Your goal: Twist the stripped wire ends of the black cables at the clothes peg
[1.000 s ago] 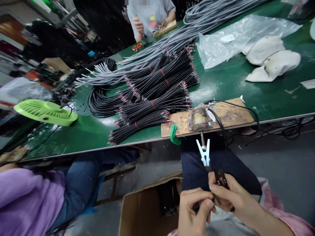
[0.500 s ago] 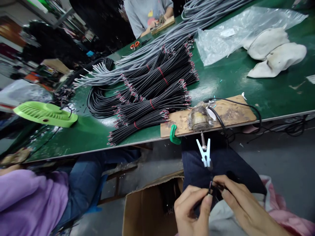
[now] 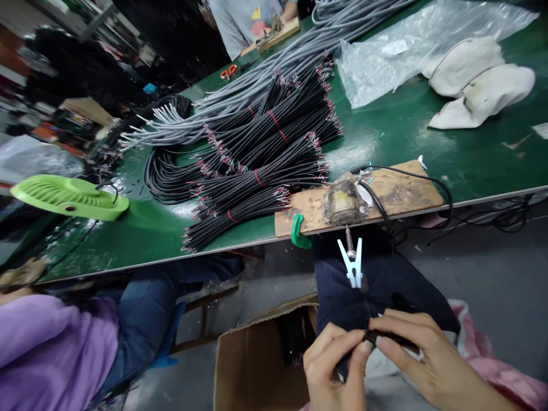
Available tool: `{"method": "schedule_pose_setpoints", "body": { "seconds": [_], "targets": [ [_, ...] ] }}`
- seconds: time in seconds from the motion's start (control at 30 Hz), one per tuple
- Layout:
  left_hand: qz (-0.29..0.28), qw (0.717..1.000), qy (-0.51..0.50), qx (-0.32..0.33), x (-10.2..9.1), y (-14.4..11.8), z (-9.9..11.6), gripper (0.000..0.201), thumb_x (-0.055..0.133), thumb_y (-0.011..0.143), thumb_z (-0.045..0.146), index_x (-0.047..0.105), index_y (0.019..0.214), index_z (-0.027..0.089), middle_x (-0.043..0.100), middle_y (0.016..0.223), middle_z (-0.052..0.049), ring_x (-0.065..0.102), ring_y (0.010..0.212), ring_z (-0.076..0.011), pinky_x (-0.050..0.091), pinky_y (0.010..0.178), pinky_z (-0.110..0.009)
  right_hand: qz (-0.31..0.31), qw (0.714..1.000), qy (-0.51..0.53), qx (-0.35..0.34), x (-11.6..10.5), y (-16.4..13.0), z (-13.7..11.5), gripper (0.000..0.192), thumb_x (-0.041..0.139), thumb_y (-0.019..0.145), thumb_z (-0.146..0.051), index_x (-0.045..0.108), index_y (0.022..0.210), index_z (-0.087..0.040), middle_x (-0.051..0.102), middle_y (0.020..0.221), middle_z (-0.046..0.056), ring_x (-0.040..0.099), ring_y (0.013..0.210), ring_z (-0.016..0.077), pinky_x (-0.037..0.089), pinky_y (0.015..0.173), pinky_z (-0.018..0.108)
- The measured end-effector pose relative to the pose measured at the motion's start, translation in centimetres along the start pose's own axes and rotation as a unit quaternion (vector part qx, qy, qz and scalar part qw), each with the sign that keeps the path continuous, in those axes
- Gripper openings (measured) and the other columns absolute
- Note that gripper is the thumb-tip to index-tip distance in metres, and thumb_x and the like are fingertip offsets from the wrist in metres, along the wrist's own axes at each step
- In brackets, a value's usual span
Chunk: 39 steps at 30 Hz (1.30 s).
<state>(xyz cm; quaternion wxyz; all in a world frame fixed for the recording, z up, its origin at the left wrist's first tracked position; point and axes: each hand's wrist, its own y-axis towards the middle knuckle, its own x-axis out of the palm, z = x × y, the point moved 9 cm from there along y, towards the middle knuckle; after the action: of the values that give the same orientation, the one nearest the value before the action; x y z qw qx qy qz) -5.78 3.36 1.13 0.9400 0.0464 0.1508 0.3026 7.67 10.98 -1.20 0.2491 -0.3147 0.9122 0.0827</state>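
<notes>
Over my lap, my left hand (image 3: 334, 365) and my right hand (image 3: 423, 354) meet fingertip to fingertip. Both pinch a short black cable (image 3: 371, 335), mostly covered by the fingers; a reddish wire tip shows beside it. Just beyond the hands, a light blue clothespin (image 3: 351, 264) is fixed to a metal rod (image 3: 349, 240). The rod sticks out from a dirty, tape-wrapped lump (image 3: 343, 201) on a wooden board (image 3: 398, 191) at the table edge. A green clamp (image 3: 297, 231) grips the board's left end.
Bundles of black cables (image 3: 257, 177) with stripped ends lie on the green table (image 3: 385, 142), grey cables (image 3: 295, 63) behind them. White gloves (image 3: 492, 91), a plastic bag (image 3: 368, 68) and a green fan (image 3: 68, 197) lie around. A cardboard box (image 3: 240, 365) stands below; a purple sleeve (image 3: 55, 348) is at left.
My right hand has turned flatter, its fingers now stretched over the black cable against my left fingertips. The cable lies more sideways. The view has shifted slightly.
</notes>
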Motion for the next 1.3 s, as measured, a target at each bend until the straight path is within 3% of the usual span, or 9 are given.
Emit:
{"method": "schedule_pose_setpoints", "body": {
  "seconds": [0.2,0.37,0.53,0.7,0.9,1.1,1.13,1.2,1.3],
  "targets": [
    [0.029,0.996,0.051,0.06,-0.3,-0.4,0.8,0.024,0.067,0.077,0.005,0.076,0.091,0.023,0.061,0.062,0.002,0.053,0.049,-0.011,0.037,0.046,-0.023,0.009,1.0,-0.016,0.019,0.2,-0.3,0.8,0.025,0.057,0.09,-0.039,0.078,0.098,-0.027,0.079,0.095,0.007,0.074,0.089,0.0275,0.062,0.076,0.035],
    [-0.013,0.997,-0.045,-0.068,0.2,-0.6,-1.8,0.012,0.069,0.083,0.02,0.078,0.088,0.025,0.054,0.057,0.004,0.046,0.038,-0.0069,0.032,0.038,-0.02,0.014,1.0,0.024,0.009,0.2,0.2,0.3,0.024,0.058,0.09,-0.035,0.079,0.095,-0.024,0.079,0.091,0.008,0.075,0.084,0.0239,0.061,0.072,0.028],
    [-0.051,0.952,-0.204,-0.222,1.5,-1.6,-4.5,0.02,0.072,0.082,0.038,0.075,0.073,0.02,0.059,0.06,0.002,0.036,0.031,0.0011,0.023,0.032,-0.013,0.008,0.997,0.08,0.006,0.2,0.3,0.0,0.022,0.058,0.09,-0.032,0.078,0.096,-0.024,0.079,0.088,0.007,0.074,0.079,0.0215,0.059,0.069,0.025],
    [-0.046,0.937,-0.238,-0.251,1.5,-1.9,-5.1,0.016,0.073,0.082,0.038,0.075,0.083,0.022,0.063,0.062,0.002,0.034,0.032,0.002,0.024,0.034,-0.012,-0.042,0.984,0.158,0.07,0.9,0.6,1.1,0.022,0.062,0.088,-0.04,0.072,0.09,-0.021,0.073,0.08,0.004,0.068,0.072,0.0188,0.055,0.066,0.024],
    [-0.067,0.974,-0.117,-0.182,0.6,-2.5,-4.9,0.02,0.072,0.082,0.038,0.076,0.089,0.02,0.068,0.071,-0.005,0.054,0.045,-0.0108,0.036,0.036,-0.019,-0.068,0.933,0.326,0.136,2.4,1.6,1.1,0.033,0.054,0.092,-0.048,0.053,0.077,-0.018,0.05,0.064,-0.004,0.051,0.058,0.0117,0.044,0.057,0.021],
    [-0.063,0.99,-0.088,-0.088,0.1,-2.1,-3.6,0.015,0.07,0.085,0.035,0.074,0.092,0.023,0.071,0.077,-0.006,0.063,0.066,-0.0184,0.047,0.05,-0.025,-0.172,0.829,0.487,0.214,6.5,0.6,0.9,0.04,0.053,0.089,-0.059,0.045,0.085,-0.02,0.035,0.055,-0.011,0.024,0.042,0.0054,0.019,0.039,0.017],
    [-0.057,0.992,-0.087,-0.077,0.0,-1.9,-3.3,0.014,0.07,0.085,0.034,0.073,0.093,0.024,0.071,0.079,-0.005,0.063,0.066,-0.0177,0.047,0.052,-0.025,-0.166,0.839,0.475,0.208,6.4,0.6,1.0,0.04,0.052,0.09,-0.058,0.045,0.083,-0.02,0.036,0.054,-0.01,0.025,0.042,0.0057,0.021,0.039,0.017],
    [-0.058,0.992,-0.088,-0.065,0.2,-1.6,-2.6,0.011,0.068,0.087,0.032,0.073,0.095,0.026,0.07,0.077,-0.002,0.062,0.062,-0.0149,0.047,0.055,-0.024,-0.117,0.905,0.38,0.153,4.6,1.1,1.2,0.033,0.049,0.094,-0.049,0.05,0.081,-0.019,0.046,0.058,-0.006,0.04,0.046,0.0084,0.033,0.043,0.018],
    [-0.047,0.996,-0.052,-0.058,0.0,-1.4,-1.8,0.009,0.066,0.089,0.031,0.073,0.094,0.027,0.069,0.075,0.001,0.061,0.063,-0.0134,0.047,0.061,-0.023,-0.038,0.987,0.148,-0.037,0.9,1.4,-1.0,0.016,0.05,0.095,-0.024,0.064,0.099,-0.019,0.067,0.086,0.005,0.064,0.076,0.0165,0.05,0.065,0.024]
  ]
}}
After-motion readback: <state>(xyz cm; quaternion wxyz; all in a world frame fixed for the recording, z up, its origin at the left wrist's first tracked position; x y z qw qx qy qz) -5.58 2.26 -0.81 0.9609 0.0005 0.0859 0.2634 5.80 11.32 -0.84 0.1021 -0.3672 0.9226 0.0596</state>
